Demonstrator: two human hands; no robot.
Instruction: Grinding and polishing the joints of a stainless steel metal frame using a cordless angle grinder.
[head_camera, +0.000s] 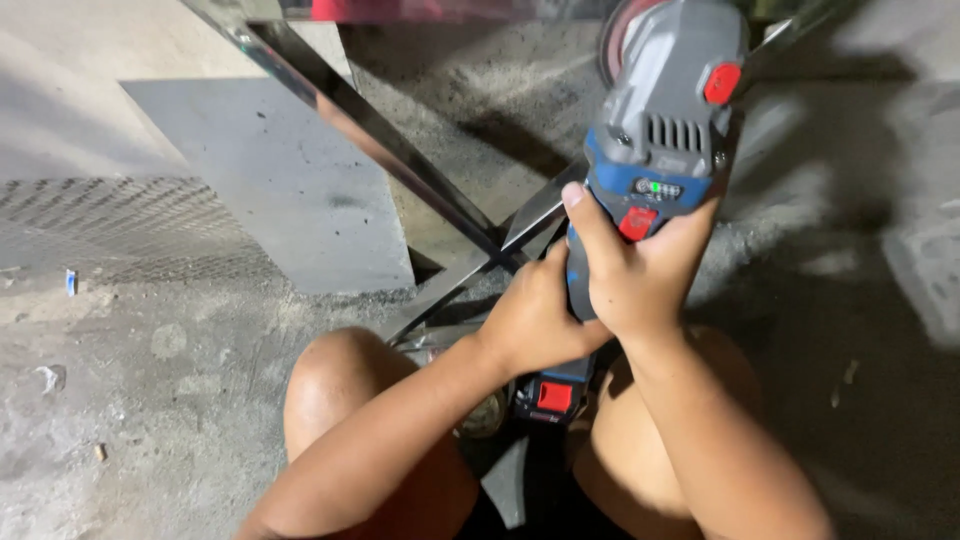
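Crouching over the work, I start at the far left with the bare concrete floor (120, 420), gritty and dusted with scraps, and a patterned metal sheet (100, 225) lying flat on it. Just beside that a plain grey slab (280, 180) rests on the ground. Across its right edge runs a shiny steel bar (380, 140), slanting down from the upper left until it crosses a second bar (540, 205), making an X-shaped frame just past my knees.

My left knee (335, 375) shows below that crossing. Above it my left hand (535, 320) is clenched around the rear of the cordless angle grinder (655, 150), near where the blue battery pack with its red release tab (553, 397) clips on. My right hand (640, 275) wraps the grip further forward, thumb lying along the blue casing near the red switch. Both hands are grasping the tool firmly.

The grinder itself points away from me, its grey head up at the top of the view, with the disc (615, 40) only partly visible at the frame's edge, above the bars. I cannot tell whether the disc is spinning or touching metal.

As I judge it, I am at the step of lining the tool up on the steel frame, poised rather than cutting. The next move calls for a steady two-handed hold, the disc brought gently onto the bar, and my knees kept well away from it.
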